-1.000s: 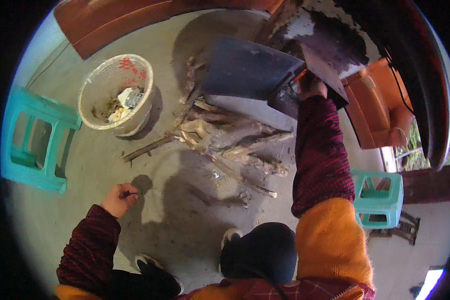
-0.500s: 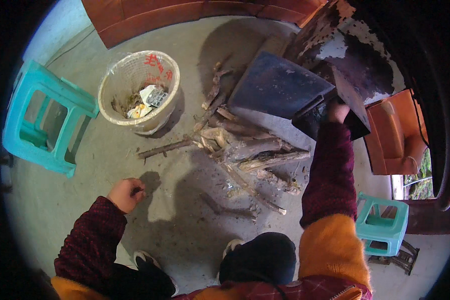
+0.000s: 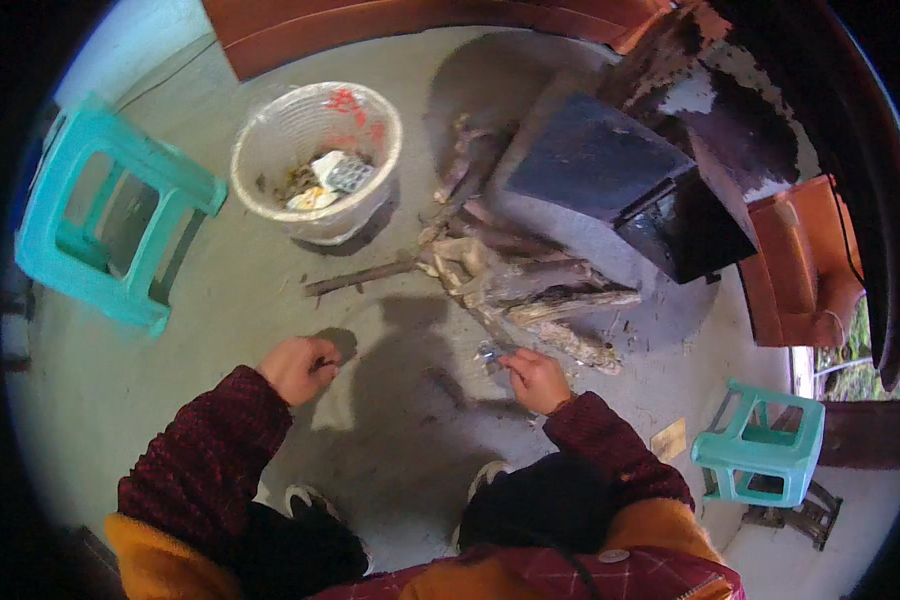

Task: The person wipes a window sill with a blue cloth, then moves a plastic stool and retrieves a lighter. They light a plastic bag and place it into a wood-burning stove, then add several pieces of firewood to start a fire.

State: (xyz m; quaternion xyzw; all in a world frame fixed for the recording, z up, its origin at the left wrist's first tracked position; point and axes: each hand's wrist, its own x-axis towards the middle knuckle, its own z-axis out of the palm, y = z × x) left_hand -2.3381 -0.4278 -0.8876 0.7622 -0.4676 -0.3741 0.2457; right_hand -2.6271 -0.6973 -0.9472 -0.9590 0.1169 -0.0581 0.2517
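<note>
Sprawling, knobbly brown sticks lie near both hands (apart, fingers bent, any grip unclear).

hands, sticks and black box: hidden and unclear parts

the left hand is curled, its palm hidden; whether it holds anything cannot be told. the right hand covers the near end of one stick; whether its fingers grip the wood is unclear. the piled sticks partly hide one another. the black box is too dark inside to read. small scraps in the basket cannot be identified. the top edge cuts off the brown furniture.
</note>
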